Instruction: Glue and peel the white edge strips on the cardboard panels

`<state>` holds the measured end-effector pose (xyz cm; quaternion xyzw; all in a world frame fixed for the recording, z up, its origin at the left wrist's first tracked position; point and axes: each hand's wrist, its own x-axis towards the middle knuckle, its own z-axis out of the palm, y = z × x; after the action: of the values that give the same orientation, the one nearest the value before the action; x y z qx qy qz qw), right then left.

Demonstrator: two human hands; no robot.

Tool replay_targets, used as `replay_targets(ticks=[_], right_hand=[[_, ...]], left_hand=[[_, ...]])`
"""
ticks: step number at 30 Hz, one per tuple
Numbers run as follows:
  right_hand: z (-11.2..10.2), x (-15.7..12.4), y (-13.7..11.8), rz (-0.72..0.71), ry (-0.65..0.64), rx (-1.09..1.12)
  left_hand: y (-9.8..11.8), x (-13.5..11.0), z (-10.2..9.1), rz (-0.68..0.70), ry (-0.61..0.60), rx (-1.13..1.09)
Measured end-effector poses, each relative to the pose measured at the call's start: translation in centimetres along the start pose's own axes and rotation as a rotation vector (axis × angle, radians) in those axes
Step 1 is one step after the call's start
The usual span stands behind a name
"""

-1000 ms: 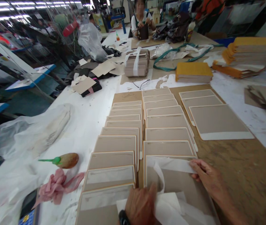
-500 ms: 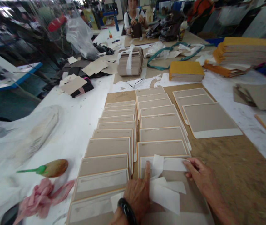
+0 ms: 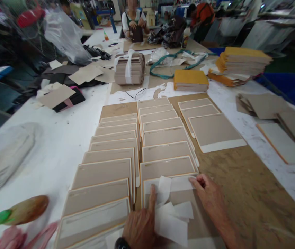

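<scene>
Grey card panels with orange edges lie overlapped in two rows [image 3: 163, 148] on a brown board [image 3: 241, 186]. On the nearest panel of the right row a white paper strip [image 3: 175, 185] lies across the top. My left hand [image 3: 141, 224] presses its forefinger on the strip's left end, other fingers curled, with loose white paper [image 3: 172, 221] beside it. My right hand [image 3: 209, 195] pinches the strip's right end. A dark band sits on my left wrist.
A third short row of panels [image 3: 213, 129] lies to the right. A brown bottle with a green nozzle [image 3: 20, 211] and pink cloth [image 3: 12, 238] lie at the left. Bundled cards [image 3: 129, 69], yellow-topped stacks [image 3: 190, 80] and a seated person [image 3: 133, 24] are farther back.
My left forefinger came forward onto the strip's left end, then held there. The strip now lies flatter on the panel. My head has turned, shifting the scene leftward.
</scene>
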<state>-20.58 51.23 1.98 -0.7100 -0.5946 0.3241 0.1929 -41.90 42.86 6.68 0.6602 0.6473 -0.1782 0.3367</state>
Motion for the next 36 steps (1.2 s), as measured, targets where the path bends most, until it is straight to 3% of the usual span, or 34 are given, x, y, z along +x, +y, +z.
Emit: replay_targets(ticks=[8,18,24,36], right_hand=[[-0.9,-0.3,0.3,0.068,-0.070,0.053],[-0.4,0.3,0.1,0.045,0.004,0.035],[-0.3,0.5,-0.4,0.035,0.020,0.039],[-0.5,1.0,0.0,0.131,0.006,0.163]], left_hand=[[0.1,0.3,-0.1,0.007,-0.052,0.033],[-0.3,0.2,0.5,0.025,0.033,-0.008],[-0.3,0.6,0.0,-0.004,-0.046,-0.034],[-0.3,0.9,-0.1,0.011,-0.038,-0.043]])
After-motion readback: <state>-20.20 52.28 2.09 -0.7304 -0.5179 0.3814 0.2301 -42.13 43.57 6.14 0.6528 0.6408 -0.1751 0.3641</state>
